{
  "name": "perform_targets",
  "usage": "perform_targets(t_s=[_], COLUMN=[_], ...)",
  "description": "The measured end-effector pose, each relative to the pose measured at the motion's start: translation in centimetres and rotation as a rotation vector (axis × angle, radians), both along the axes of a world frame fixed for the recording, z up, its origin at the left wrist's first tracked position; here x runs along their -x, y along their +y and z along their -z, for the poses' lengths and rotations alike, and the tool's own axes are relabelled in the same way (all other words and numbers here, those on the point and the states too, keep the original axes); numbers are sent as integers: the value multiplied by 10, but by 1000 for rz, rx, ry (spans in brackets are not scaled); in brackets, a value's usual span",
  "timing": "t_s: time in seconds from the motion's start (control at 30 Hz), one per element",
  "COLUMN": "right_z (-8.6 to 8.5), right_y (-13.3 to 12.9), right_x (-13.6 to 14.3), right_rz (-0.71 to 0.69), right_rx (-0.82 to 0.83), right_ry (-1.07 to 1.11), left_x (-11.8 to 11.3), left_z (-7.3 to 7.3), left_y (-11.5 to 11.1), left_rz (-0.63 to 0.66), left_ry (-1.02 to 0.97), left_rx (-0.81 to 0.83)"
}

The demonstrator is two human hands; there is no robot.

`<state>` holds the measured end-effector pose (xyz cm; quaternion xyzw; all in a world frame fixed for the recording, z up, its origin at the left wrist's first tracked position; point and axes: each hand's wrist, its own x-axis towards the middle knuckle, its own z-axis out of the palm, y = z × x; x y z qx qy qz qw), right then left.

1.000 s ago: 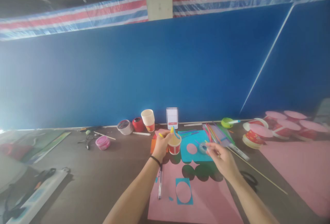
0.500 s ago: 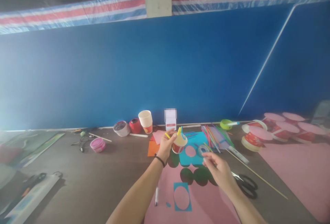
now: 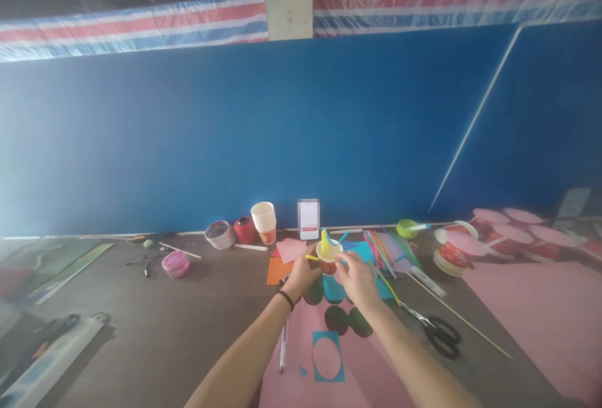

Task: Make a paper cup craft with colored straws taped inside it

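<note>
A small red and white paper cup (image 3: 330,264) is between my hands over the middle of the table. My left hand (image 3: 303,275) is closed around its left side. At the cup's right rim, the fingers of my right hand (image 3: 356,275) are pinched on it. A bent yellow piece (image 3: 324,242), which looks like a pipe cleaner, rises out of the cup beside a blue one. Another yellow end pokes out at the left. Blue paper (image 3: 332,295) and a pink sheet (image 3: 305,345) with dark green circles lie underneath.
Black-handled scissors (image 3: 442,336) and a thin stick (image 3: 463,317) lie to the right. Behind are coloured pipe cleaners (image 3: 383,254), a taller cup (image 3: 264,223) and a phone-like screen (image 3: 309,220). Several pink-topped cups (image 3: 458,251) stand far right; a pink tub (image 3: 175,264) is left.
My right hand has moved left and up from open space to the cup's right rim. The cup has shifted slightly right, and my left hand still holds it.
</note>
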<state>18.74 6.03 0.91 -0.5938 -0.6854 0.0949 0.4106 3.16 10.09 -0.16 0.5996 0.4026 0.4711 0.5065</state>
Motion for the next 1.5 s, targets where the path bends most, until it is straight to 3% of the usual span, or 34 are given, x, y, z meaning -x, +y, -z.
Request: perform_targets(t_s=[0.17, 0.3, 0.5, 0.8, 1.03, 1.5], right_z=[-20, -33, -32, -24, -24, -23], right_y=[27, 60, 86, 98, 101, 89], right_x=[-22, -41, -48, -17, -25, -18], right_rz=[133, 224, 190, 133, 203, 190], right_rx=[-16, 63, 233, 300, 299, 238], right_ry=[-101, -197, -306, -394, -426, -415], left_x=[7, 19, 50, 65, 63, 61], left_z=[10, 18, 19, 19, 29, 23], left_y=[-4, -20, -58, -78, -86, -94], left_rz=[-42, -68, -98, -191, -222, -215], left_ry=[-16, 4, 79, 247, 311, 405], left_rx=[28, 58, 66, -115, -242, -286])
